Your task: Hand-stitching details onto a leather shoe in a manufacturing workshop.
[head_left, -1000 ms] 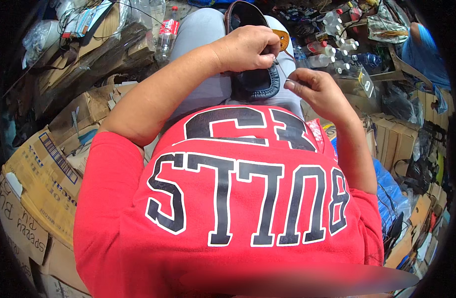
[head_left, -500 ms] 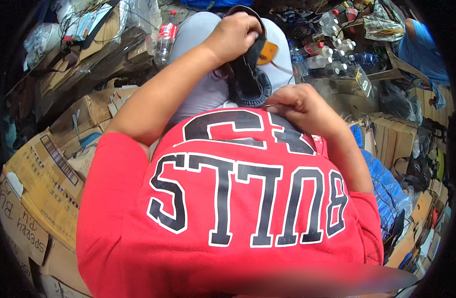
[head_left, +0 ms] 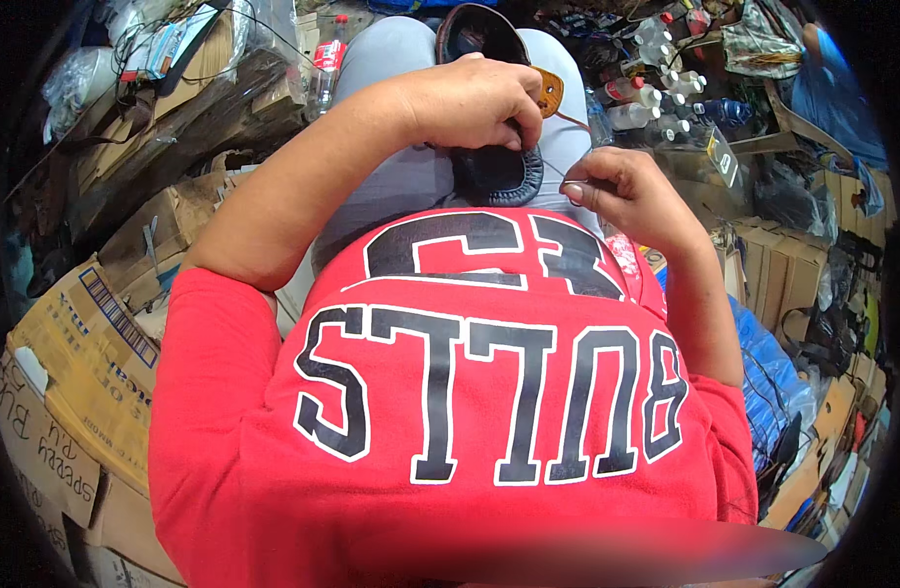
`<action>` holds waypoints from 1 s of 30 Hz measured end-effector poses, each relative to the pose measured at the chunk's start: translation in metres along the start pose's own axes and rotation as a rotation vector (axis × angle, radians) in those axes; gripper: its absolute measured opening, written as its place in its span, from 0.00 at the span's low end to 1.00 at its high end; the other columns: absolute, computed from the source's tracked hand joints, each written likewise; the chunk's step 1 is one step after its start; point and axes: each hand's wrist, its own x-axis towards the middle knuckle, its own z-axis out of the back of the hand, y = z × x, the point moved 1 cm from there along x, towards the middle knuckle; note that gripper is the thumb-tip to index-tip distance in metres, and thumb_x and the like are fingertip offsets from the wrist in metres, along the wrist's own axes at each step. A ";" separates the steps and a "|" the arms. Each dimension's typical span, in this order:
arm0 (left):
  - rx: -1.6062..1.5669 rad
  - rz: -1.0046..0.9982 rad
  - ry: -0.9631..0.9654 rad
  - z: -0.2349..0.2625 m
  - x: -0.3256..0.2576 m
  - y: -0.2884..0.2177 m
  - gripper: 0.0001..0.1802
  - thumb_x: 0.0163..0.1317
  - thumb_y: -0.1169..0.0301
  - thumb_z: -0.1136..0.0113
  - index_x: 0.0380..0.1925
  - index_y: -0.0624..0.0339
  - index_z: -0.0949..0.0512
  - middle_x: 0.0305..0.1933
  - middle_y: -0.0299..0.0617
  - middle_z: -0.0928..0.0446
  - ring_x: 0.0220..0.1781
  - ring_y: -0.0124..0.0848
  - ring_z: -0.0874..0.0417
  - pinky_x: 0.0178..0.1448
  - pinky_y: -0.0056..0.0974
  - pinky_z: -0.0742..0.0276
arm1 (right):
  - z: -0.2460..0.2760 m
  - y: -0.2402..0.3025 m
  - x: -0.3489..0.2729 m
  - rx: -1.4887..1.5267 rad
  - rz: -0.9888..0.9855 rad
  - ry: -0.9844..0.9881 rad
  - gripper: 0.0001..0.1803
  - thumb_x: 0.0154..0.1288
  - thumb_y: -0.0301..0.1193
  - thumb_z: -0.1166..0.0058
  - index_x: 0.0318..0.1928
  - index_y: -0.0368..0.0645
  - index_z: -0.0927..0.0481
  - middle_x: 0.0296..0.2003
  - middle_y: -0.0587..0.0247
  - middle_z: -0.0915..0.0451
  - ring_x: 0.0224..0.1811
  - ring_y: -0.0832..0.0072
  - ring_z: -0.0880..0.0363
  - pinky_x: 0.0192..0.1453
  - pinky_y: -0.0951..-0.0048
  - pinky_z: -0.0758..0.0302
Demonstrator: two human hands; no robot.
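A dark leather shoe [head_left: 517,180] with a gathered, puckered seam round its toe lies in my lap, toe toward me, its brown-lined heel opening at the far end. My left hand [head_left: 481,106] lies across its middle, fingers bent down and closed on it near the toe; the hand hides much of the upper. A tan leather piece with holes [head_left: 550,93] sticks out at the shoe's right side, with a lace trailing from it. To the right of the toe, thumb and fingertips of my right hand [head_left: 631,194] pinch a thin dark thread, hard to make out, apart from the shoe.
Grey-clad knees [head_left: 386,69] support the shoe. A plastic bottle with a red label [head_left: 327,64] stands beyond the left knee. Several bottles [head_left: 656,98] lie right of the knees. Flattened cardboard [head_left: 82,363] fills the left; blue plastic sheeting [head_left: 764,367] lies at the right.
My left hand has moved nearer along the shoe, from its heel toward its toe, and the shoe lies flatter. My right hand has drawn slightly away to the right and up.
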 end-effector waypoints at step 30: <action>-0.931 0.408 -0.017 -0.008 0.001 0.051 0.10 0.61 0.65 0.37 0.31 0.61 0.22 0.29 0.33 0.22 0.34 0.22 0.22 0.44 0.28 0.27 | 0.007 -0.028 0.044 0.125 0.083 -0.715 0.08 0.57 0.29 0.36 0.36 0.39 0.18 0.28 0.65 0.23 0.27 0.78 0.30 0.35 0.77 0.31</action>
